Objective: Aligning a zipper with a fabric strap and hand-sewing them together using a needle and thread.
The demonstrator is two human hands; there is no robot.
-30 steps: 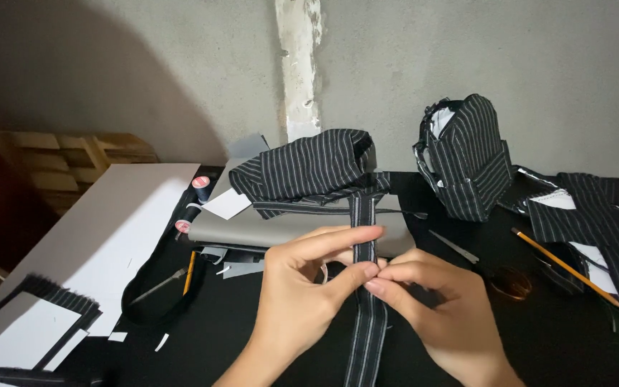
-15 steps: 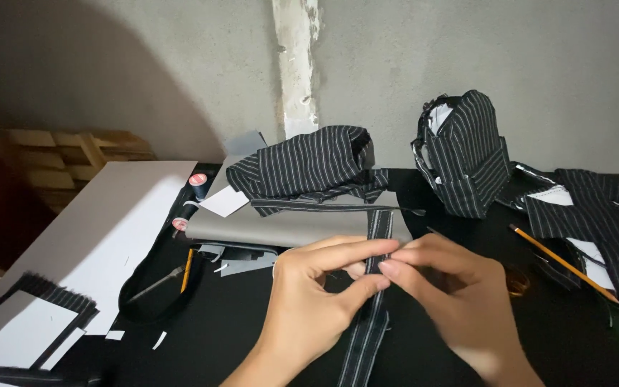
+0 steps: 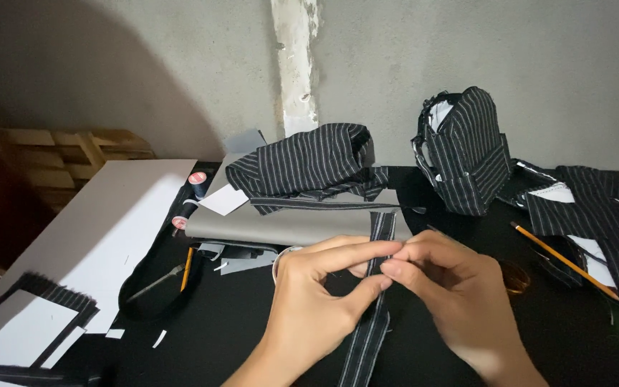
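Note:
A narrow black strip of pinstriped fabric [image 3: 367, 344] runs from the bottom edge up across the black table. My left hand [image 3: 317, 301] and my right hand [image 3: 445, 294] both pinch it at mid-length, fingertips meeting over the strip. Its upper end [image 3: 382, 223] reaches a grey folded board [image 3: 288, 228]. My fingers cover the strip's middle.
A bundle of striped cloth [image 3: 309, 166] lies on the grey board. A striped fabric bag [image 3: 467, 150] stands at the back right. More striped pieces [image 3: 610, 215] and a pencil [image 3: 564, 259] lie at right. White board [image 3: 87, 236], thread spools [image 3: 198, 180] at left.
Both hands have slid slightly up the strip and pinched closer together. The view has shifted a little, with the strip now lying more upright.

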